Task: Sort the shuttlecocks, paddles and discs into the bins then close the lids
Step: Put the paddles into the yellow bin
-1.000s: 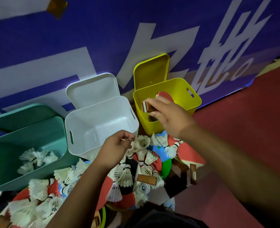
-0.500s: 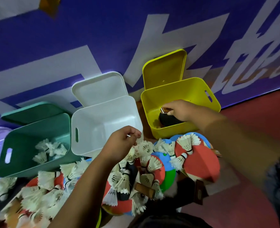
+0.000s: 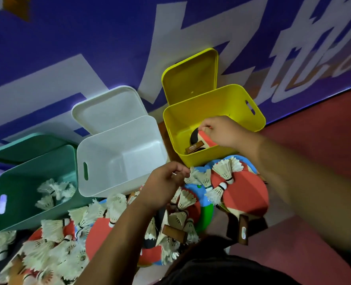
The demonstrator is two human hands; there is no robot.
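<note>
The paddle (image 3: pixel 207 139) is now lowered into the yellow bin (image 3: pixel 222 103), still pinched by the right hand (image 3: pixel 222 130), so nearly sorted; what the left hand (image 3: pixel 164 182) has in its curled fingers cannot be told.

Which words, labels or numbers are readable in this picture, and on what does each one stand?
None can be read.
Blue banner: large white characters, cropped, not legible.
Paddle handle in the pile: small label, blurred.
Yellow bin, paddle handle inside: small label, blurred.
</note>
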